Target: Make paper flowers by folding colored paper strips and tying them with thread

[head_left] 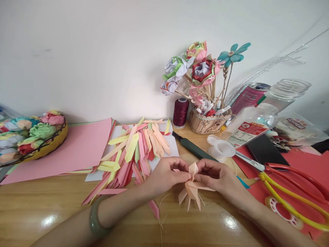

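Observation:
Between my two hands is a peach folded-paper flower [192, 190], its pointed petals spreading downward and outward. My left hand [171, 175] pinches it from the left with thumb and forefinger. From the other side, my right hand [214, 173] pinches the upper petal close to the left fingertips. Thin pale thread [161, 223] lies on the table below the flower. Just beyond my left hand is a pile of folded paper strips [133, 147] in pink, yellow, peach and red. A dark green craft knife [194, 147] lies behind my hands.
Scissors [267, 168] with red and yellow handles lie on red paper at right, by a clear bottle [257, 118]. Behind stand a maroon thread spool [180, 113] and a basket [205, 123] of paper flowers. At left, a yellow basket [56, 139] rests on pink paper [84, 147].

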A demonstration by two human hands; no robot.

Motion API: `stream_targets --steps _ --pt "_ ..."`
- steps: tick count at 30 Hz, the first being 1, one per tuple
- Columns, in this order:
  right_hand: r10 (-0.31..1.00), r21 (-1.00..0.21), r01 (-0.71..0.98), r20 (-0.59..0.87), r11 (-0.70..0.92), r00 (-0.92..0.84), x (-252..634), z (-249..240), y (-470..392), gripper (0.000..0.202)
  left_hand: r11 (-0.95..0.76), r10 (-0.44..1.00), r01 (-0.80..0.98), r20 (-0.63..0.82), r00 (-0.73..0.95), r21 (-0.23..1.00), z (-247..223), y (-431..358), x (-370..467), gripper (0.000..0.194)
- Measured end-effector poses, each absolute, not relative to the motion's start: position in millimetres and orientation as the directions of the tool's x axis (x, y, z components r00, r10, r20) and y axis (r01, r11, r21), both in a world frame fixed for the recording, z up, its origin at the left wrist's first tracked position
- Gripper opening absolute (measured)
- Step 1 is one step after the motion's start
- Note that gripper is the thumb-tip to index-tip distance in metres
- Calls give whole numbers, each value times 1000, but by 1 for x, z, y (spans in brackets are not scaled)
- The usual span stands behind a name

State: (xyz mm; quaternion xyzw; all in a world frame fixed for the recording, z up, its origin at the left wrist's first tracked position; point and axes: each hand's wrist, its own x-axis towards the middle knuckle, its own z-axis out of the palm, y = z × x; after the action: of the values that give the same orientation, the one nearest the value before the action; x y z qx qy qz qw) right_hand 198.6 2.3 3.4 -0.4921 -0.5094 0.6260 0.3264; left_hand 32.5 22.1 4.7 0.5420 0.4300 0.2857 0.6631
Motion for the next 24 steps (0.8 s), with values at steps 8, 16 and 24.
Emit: stream_targets --steps 8,16,24 --pt "934 -975 129 -211 -180 -288 199 -8 0 20 195 902 148 -237 361 970 -1 17 36 7" --pt "934 -970 147 -227 -192 -276 196 -4 3 26 189 901 127 -224 371 974 -5 18 35 4" --pt "974 -909 410 -27 70 -226 198 -13 -9 16 115 943 184 -166 288 976 -4 13 37 8"
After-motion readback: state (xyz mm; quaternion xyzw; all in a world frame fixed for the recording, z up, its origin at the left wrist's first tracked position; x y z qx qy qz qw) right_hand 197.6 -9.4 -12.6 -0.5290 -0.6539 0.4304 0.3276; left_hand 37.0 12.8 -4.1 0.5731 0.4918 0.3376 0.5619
